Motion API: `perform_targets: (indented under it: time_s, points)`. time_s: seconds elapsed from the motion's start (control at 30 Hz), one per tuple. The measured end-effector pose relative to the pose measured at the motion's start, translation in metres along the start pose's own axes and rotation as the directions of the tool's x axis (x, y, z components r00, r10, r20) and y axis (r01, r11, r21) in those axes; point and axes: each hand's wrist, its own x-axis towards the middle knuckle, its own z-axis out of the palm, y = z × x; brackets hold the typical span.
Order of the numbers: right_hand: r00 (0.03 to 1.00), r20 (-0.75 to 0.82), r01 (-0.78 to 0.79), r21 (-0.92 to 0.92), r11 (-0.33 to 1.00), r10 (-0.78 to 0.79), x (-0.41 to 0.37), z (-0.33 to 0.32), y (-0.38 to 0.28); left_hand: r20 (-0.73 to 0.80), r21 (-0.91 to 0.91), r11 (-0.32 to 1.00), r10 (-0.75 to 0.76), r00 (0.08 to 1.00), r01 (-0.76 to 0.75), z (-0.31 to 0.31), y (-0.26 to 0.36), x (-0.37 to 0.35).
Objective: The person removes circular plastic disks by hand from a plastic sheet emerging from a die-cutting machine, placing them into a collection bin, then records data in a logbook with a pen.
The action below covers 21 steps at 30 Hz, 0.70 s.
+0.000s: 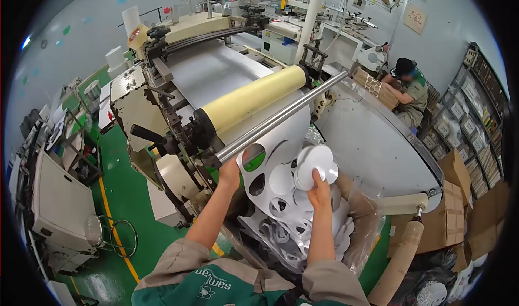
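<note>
A: What is held by the right hand?

B: A small stack of white discs. It is pinched, with the thumb pressed on the upper face; the other fingers are mostly hidden beneath.

A: Where are the discs being held?

B: Over a heap of cut white pieces, by which a clear plastic bag is partly filled, directly in front of the person. They are kept just beside the perforated sheet.

A: And what can be said of the left hand?

B: It is placed at the left edge of that sheet, just below the near end of a metal bar. Its fingers are largely covered, so whether the edge is pinched or only touched cannot be made out.

A: How is the sheet arranged?

B: It is hung below the bar, beyond which a yellow roller is mounted. Large round holes are cut in it, and through one of them the green floor is seen.

A: Is anything shown farther right?

B: A broad grey panel is set there, with cardboard boxes stacked past it. Behind the panel, a co-worker is seen bent forward.
</note>
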Motion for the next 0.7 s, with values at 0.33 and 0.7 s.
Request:
perform_targets:
  time_s: [0.33,0.7]
  points:
    - [0.907,0.244,-0.203,-0.463,0.863,0.344,0.040,0.071,0.027,0.132,-0.051,0.958,-0.273,0.953,0.281,-0.005,-0.035,-0.042]
    - [0.996,-0.016,-0.084,0.131,0.988,0.086,0.017,0.015,0.000,0.134,-0.245,0.958,-0.118,0.984,0.148,-0.017,0.003,0.021]
